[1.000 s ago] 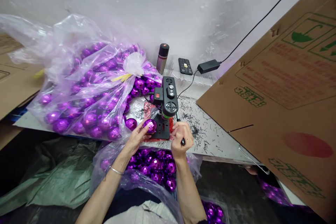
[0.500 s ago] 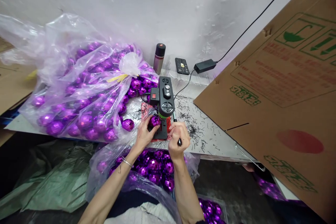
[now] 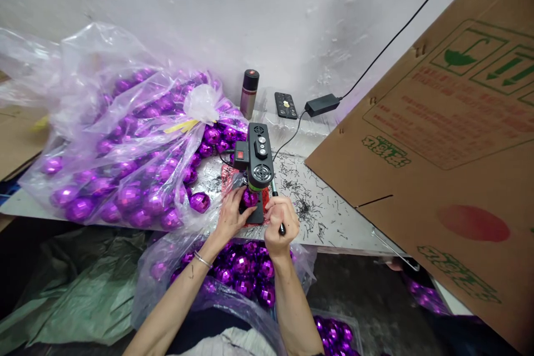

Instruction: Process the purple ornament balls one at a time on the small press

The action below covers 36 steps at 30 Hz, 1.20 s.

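Observation:
A small black bench drill press (image 3: 261,154) stands on the worktable, a red switch on the box at its left side. Under its head sits a shiny purple faceted ball (image 3: 250,197), steadied by the fingers and thumb of my left hand (image 3: 232,214). My right hand (image 3: 282,222) is wrapped around the press's lever, whose black end pokes out below the fist. The drill bit is hidden by the head and ball. One loose ball (image 3: 199,202) lies to the left of my left hand.
A knotted plastic bag (image 3: 137,150) of purple balls fills the table's left side. An open bag of balls (image 3: 242,267) hangs below the front edge. Behind stand a bottle (image 3: 249,93), a phone (image 3: 286,105) and a power adapter (image 3: 322,104). A cardboard box (image 3: 417,178) leans in at right. Dark shavings (image 3: 306,207) litter the tabletop.
The whole view has shifted slightly, so things appear a little farther left. Both hands keep their hold; the ball now sits more squarely under the drill head.

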Each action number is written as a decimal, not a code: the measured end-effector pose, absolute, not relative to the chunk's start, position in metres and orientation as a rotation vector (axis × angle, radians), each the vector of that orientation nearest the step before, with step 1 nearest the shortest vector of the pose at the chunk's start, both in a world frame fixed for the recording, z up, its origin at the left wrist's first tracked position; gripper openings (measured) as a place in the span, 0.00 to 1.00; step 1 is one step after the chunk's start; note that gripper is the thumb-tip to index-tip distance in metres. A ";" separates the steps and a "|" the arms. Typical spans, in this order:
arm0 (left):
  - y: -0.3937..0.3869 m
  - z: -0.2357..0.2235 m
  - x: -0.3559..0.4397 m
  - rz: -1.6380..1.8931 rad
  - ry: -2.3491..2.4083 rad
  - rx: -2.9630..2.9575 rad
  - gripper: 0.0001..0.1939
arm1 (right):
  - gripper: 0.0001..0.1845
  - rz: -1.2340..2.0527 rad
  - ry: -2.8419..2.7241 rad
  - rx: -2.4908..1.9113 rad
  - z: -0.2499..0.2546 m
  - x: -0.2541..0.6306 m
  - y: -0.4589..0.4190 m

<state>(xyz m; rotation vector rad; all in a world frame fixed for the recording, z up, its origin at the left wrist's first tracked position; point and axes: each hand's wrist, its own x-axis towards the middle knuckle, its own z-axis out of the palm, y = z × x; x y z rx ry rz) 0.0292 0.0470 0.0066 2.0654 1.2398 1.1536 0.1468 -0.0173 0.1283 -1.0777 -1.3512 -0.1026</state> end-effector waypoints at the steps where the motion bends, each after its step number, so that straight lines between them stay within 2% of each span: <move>1: 0.047 0.006 0.030 1.150 1.240 2.051 0.28 | 0.17 -0.103 -1.351 -1.077 0.128 0.147 -0.017; 10: 0.047 0.002 0.031 1.187 1.196 2.021 0.30 | 0.17 -0.094 -1.348 -1.084 0.123 0.146 -0.018; 20: 0.048 -0.006 0.032 1.297 1.149 2.087 0.28 | 0.18 -0.105 -1.301 -1.017 0.081 0.147 -0.013; 36: 0.049 -0.008 0.033 1.305 1.123 2.092 0.27 | 0.20 -0.100 -1.279 -1.004 0.066 0.147 -0.009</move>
